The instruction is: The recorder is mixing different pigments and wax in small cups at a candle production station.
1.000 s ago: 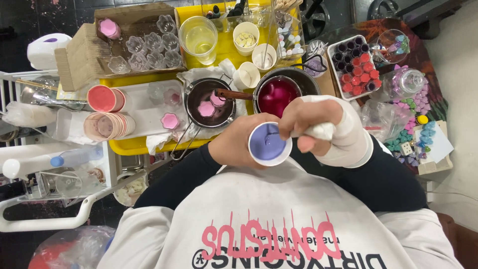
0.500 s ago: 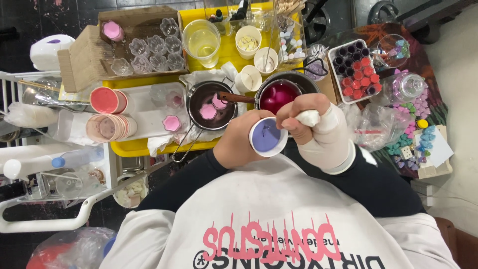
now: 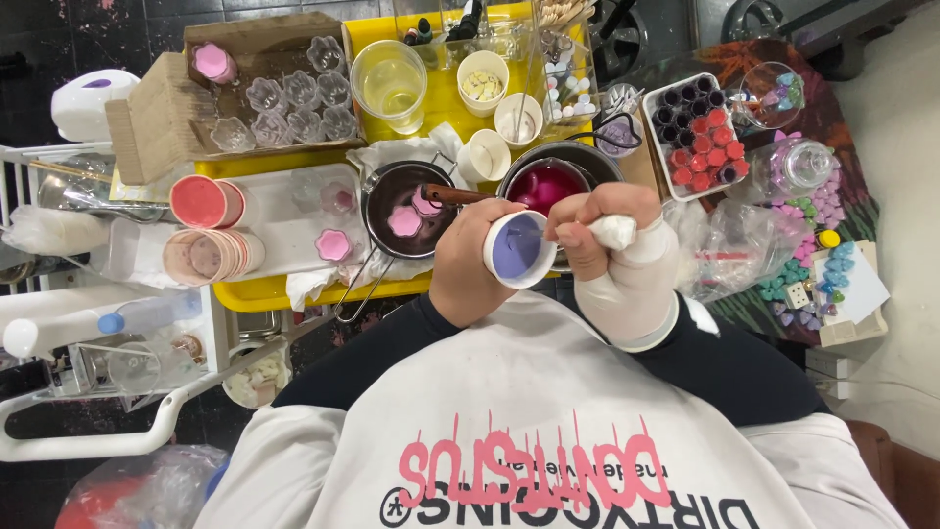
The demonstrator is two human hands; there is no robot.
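— What have your hands got, seen from the head camera?

— My left hand (image 3: 470, 269) is wrapped around a small white paper cup with lilac wax inside (image 3: 519, 249), fingers curled tight on its wall, the cup tipped so its mouth faces me. It sits just in front of my chest, over the near edge of the yellow plastic tray (image 3: 257, 291).

— And the other one?

— My right hand (image 3: 615, 245), in a white wrap, pinches a crumpled white tissue (image 3: 615, 230) between thumb and bent fingers, right at the cup's rim.

— What's around them?

— Just beyond my knuckles, a round metal pot of dark pink liquid (image 3: 544, 184); to its left a dark pan holding pink flower-shaped pieces (image 3: 406, 211). Further left, a stack of pink-filled cups (image 3: 204, 256). To the right, a tray of red and purple candles (image 3: 697, 137).
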